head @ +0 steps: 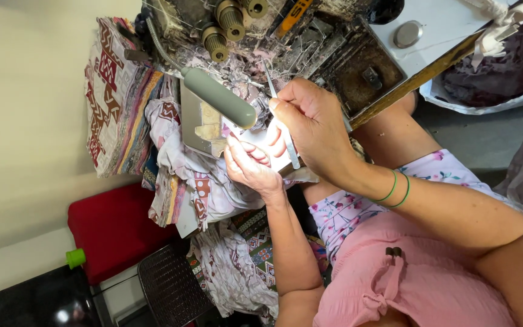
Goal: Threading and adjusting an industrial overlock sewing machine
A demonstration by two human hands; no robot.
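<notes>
The right hand [313,124] pinches a pair of metal tweezers [282,127], whose tip points into the threaded part of a sewing machine [310,42]. Just left of it, the left hand [250,165] lies with fingers loosely curled, holding nothing visible, on patterned cloth [183,169] under a grey lamp [219,97].
</notes>
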